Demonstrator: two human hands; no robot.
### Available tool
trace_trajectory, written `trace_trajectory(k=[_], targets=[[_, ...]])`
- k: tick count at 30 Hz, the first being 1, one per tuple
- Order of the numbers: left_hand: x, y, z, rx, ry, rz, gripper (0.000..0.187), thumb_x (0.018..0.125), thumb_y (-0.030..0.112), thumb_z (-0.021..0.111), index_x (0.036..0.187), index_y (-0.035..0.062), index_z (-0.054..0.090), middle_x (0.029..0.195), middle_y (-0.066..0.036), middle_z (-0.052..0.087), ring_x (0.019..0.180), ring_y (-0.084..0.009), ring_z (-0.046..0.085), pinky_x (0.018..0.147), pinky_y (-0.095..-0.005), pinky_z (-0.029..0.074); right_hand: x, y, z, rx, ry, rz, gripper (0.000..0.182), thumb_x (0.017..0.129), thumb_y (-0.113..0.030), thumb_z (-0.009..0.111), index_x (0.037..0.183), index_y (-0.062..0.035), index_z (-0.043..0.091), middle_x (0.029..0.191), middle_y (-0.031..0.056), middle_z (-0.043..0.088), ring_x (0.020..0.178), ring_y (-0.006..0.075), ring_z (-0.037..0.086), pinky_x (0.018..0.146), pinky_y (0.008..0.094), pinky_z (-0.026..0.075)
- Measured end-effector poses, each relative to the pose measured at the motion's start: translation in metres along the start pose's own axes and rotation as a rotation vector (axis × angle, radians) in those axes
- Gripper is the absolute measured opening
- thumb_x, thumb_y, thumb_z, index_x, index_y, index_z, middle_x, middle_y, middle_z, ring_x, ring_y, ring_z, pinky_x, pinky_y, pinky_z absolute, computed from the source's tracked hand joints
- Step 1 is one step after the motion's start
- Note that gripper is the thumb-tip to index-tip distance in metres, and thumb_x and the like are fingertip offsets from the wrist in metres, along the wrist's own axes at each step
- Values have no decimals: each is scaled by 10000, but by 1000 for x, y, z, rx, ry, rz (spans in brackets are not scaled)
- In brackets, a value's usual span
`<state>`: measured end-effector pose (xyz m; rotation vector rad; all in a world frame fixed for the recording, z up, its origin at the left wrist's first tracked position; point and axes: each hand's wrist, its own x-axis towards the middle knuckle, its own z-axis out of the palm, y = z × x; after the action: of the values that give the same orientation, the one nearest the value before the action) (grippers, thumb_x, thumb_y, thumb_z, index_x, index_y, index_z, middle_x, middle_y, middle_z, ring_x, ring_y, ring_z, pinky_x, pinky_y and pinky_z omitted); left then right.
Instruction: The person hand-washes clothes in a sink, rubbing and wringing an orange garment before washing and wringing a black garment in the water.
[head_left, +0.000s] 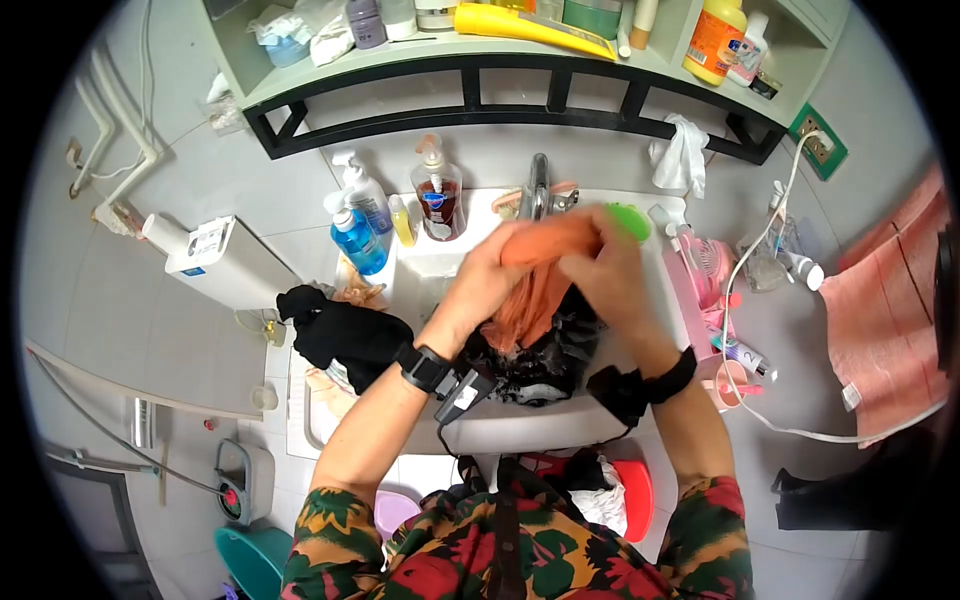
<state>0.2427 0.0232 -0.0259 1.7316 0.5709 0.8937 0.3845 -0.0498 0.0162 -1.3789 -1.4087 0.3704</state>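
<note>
Orange cloth [530,303] bunched up between both hands, above sink [530,432]; left hand [488,277], grip closed round near-left end; right hand [610,270], blurred from here, grip clasping right end; loose folds hang below both grips, toward wet black cloth [530,375]; faucet [540,178] just beyond.
</note>
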Motion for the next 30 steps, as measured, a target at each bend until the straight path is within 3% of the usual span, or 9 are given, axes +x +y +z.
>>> trace_trajectory(k=[3,5,9,10,15,19,23,26,30], targets=[[8,50,-8,-89,48,99,342,799,2,575,1132,41,505,1030,-14,575,953,-92,527,842,-232,420,19,-55,-17,103,-1,-106,239,631,-15,543,868,10,522,826,114,549,765,214,557,689,292,445],[10,78,-13,-183,59,104,341,798,-6,568,1131,36,505,1033,-18,575,946,-90,531,837,-230,423,28,-70,-23,107,-30,-168,305,671,45,509,974,13,519,860,28,554,813,86,528,746,213,434],[9,76,-16,-252,110,104,339,793,-20,557,1125,23,506,1034,-22,576,928,-89,540,822,-225,431,32,-59,-20,35,-8,-372,328,675,70,529,995,0,514,930,25,523,845,73,510,746,198,425],[6,63,-16,-208,109,121,331,793,-14,562,1118,26,512,1031,-21,577,936,-87,537,818,-226,436,25,-49,-16,126,-69,-149,346,662,51,566,1000,-3,512,947,45,522,885,113,511,761,229,428],[-35,-68,-2,112,174,-217,467,703,-69,565,1151,48,502,1101,-131,558,1047,-189,516,875,-282,413,-16,73,27,-69,-222,-5,314,633,-32,587,941,-7,528,930,150,517,869,305,522,769,337,426],[-77,-125,10,731,-103,-414,748,718,167,651,1352,254,262,1401,-160,212,1258,-404,224,1010,-454,260,-59,157,49,-116,-440,134,426,658,-35,574,1080,-48,513,1075,167,503,976,321,503,846,331,413],[-73,-137,22,926,-659,-708,620,812,437,526,1356,365,235,1467,-74,-3,1335,-349,-21,1014,-581,60,-71,187,65,-486,-845,285,644,760,-110,518,1354,-184,279,1392,196,235,1239,372,311,984,365,320],[-79,-174,29,964,-666,-732,565,834,426,493,1346,367,260,1469,-51,2,1338,-336,-23,998,-612,27,-81,205,76,-857,-1097,179,652,790,-244,479,1379,-232,199,1444,128,120,1307,374,126,1036,478,179],[-73,-194,35,973,-603,-717,473,836,359,489,1294,336,374,1454,-57,102,1336,-334,13,1009,-600,18,-87,221,84,-883,-1128,183,617,790,-223,479,1363,-207,250,1431,120,165,1290,384,159,1038,499,154]])
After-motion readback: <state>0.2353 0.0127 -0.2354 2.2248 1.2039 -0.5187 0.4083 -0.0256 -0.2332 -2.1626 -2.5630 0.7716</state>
